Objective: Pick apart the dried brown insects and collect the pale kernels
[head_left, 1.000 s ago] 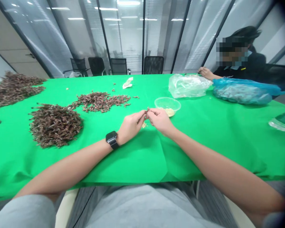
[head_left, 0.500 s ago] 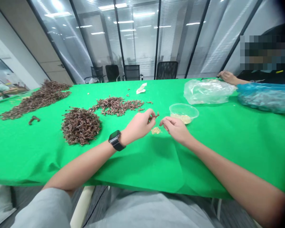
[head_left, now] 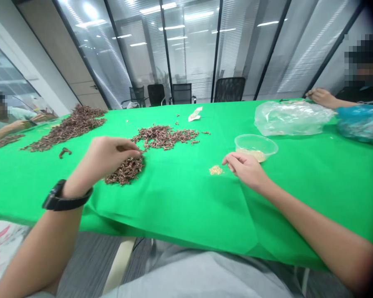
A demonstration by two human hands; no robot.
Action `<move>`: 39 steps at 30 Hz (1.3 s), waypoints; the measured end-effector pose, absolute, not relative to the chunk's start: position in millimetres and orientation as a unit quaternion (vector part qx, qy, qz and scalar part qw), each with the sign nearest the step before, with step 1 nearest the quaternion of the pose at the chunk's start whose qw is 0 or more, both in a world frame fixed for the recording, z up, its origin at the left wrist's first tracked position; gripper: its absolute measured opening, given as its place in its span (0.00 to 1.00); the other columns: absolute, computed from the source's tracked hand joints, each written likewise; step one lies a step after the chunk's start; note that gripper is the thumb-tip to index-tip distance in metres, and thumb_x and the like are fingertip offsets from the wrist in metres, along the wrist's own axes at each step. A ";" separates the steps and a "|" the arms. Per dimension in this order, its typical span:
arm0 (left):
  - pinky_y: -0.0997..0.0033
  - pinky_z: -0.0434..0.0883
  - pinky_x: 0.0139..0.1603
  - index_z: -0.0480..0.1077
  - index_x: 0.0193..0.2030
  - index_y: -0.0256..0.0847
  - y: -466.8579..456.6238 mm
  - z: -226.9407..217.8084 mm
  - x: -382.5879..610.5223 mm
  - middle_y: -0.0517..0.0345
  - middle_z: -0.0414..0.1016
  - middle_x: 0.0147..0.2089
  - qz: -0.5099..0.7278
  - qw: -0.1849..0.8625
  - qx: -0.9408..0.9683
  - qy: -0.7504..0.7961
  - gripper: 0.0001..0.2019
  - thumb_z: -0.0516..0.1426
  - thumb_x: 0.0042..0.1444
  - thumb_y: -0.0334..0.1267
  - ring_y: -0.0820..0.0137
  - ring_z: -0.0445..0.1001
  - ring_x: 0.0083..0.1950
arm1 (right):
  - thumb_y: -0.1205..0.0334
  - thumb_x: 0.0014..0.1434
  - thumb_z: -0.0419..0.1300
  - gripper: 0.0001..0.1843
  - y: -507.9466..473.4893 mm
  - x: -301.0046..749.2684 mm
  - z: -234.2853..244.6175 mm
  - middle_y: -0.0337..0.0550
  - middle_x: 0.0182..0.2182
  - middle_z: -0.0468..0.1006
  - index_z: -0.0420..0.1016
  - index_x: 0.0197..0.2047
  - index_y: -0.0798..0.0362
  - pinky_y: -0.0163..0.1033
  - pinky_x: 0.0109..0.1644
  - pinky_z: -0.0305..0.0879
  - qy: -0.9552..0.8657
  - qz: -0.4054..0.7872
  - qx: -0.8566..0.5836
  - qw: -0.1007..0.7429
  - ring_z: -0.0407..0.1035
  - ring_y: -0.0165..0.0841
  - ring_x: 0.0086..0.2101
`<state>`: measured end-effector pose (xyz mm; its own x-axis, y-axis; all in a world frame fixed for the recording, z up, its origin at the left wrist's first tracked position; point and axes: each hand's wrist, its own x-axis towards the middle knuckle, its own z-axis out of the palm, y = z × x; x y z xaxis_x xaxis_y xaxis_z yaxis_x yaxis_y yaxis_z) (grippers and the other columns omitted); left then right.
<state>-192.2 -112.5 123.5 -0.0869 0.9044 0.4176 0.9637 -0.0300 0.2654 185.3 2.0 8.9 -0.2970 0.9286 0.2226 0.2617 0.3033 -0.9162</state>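
Observation:
My left hand (head_left: 107, 156), with a black watch (head_left: 66, 198) on the wrist, hovers over the near pile of dried brown knobbly pieces (head_left: 124, 171) and partly covers it. Its fingers are pinched together; what they hold, if anything, cannot be made out. My right hand (head_left: 247, 169) is closed, thumb and fingertips together, with nothing clearly visible between them. Just left of those fingertips lies a small heap of pale yellow bits (head_left: 216, 170). Directly behind the right hand stands a clear plastic bowl (head_left: 256, 142) with similar pale bits at its bottom.
Behind the near pile is a scattered brown pile (head_left: 166, 137); a larger one (head_left: 77, 124) lies far left. A crumpled white paper (head_left: 195, 114), a clear plastic bag (head_left: 294, 119) and a blue bag (head_left: 362, 124) lie on the green cloth (head_left: 180, 198). People sit at both sides.
My left hand has swung left from beside the right hand, where it held a brown piece, to the near pile. My right hand stays by the pale heap. The view has shifted left.

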 end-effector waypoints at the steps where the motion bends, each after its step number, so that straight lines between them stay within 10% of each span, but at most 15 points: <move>1: 0.66 0.71 0.37 0.83 0.38 0.48 -116.0 127.9 -203.1 0.63 0.84 0.35 -0.235 0.088 -0.660 -0.709 0.10 0.64 0.57 0.48 0.65 0.77 0.32 | 0.49 0.61 0.56 0.18 2.8 185.7 8.3 0.35 0.18 0.62 0.75 0.29 0.53 0.37 0.24 0.48 -0.697 0.404 -0.429 0.408 0.53 0.28 0.20; 39: 0.60 0.71 0.41 0.82 0.40 0.47 -96.4 101.3 -245.6 0.48 0.84 0.41 -0.085 0.230 -0.688 -0.682 0.17 0.52 0.64 0.49 0.54 0.79 0.40 | 0.49 0.59 0.54 0.19 1.6 184.0 4.4 0.35 0.17 0.64 0.77 0.29 0.53 0.37 0.25 0.50 -0.734 0.366 -0.441 0.364 0.55 0.28 0.20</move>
<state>-245.6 -96.4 101.3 0.0541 0.9008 0.4309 0.9787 0.0376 -0.2016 184.0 1.6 4.4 -0.3458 0.9144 0.2103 0.3818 0.3419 -0.8587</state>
